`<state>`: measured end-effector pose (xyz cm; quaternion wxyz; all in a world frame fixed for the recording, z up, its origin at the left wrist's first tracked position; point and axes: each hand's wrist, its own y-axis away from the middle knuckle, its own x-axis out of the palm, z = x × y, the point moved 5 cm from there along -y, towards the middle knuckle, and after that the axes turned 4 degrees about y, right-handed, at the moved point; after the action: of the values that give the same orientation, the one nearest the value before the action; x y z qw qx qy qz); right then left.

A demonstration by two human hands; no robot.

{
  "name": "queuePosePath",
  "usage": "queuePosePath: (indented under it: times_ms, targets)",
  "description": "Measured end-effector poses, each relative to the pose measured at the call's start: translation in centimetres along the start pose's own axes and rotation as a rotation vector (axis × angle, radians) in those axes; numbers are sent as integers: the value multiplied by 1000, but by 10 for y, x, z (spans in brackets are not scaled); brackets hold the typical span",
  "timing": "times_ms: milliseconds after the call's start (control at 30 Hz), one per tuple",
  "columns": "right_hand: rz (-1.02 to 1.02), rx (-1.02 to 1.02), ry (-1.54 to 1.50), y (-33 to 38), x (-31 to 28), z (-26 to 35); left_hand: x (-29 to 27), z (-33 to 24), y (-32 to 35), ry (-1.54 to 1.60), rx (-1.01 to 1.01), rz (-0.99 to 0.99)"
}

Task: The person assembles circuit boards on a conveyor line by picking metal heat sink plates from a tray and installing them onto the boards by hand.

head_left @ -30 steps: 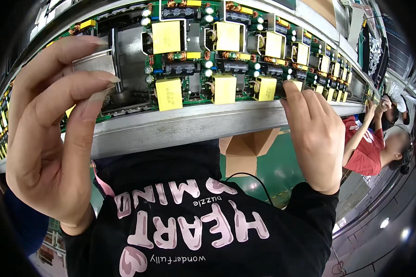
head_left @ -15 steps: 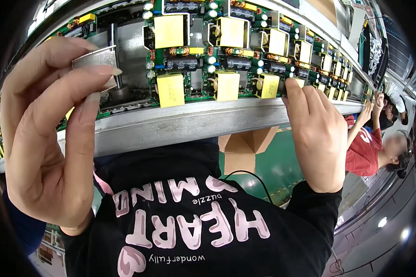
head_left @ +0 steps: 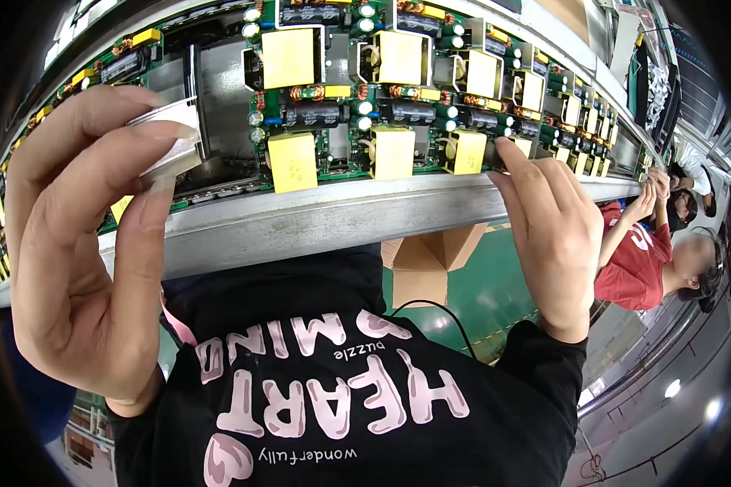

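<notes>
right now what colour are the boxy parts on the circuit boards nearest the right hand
Yellow, on green boards: the boxy parts by the right hand show best in the head view.

Hands of the wearer: two, left hand [head_left: 81, 268], right hand [head_left: 556, 243]
Metal plates held: one [head_left: 166, 146]
Cardboard boxes: one [head_left: 434, 260]
Co-workers: one [head_left: 658, 252]

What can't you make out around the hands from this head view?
- Lower part of the metal piece: covered by the left hand.
- Right hand fingertips: whether they touch the circuit board or only the metal rail.
- Small board parts: too small to identify.
</notes>
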<state>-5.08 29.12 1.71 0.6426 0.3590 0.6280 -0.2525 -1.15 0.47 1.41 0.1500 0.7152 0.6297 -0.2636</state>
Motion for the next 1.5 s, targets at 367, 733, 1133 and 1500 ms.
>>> queuePosePath:
  times_ms: [367, 733, 1133, 1500]
  targets:
    - [-176, 144, -278, 15, 18, -17, 10, -3, -2, 11, -9, -36]
    - [-240, -13, -175, 10, 10, -15, 12, -3, -4, 41, -3, -58]
    - [-239, -28, -183, 14, 13, -18, 12, -4, -6, -10, -34, -20]
    - [-266, -59, -195, 14, 15, -17, 14, -5, -6, 32, 13, 36]
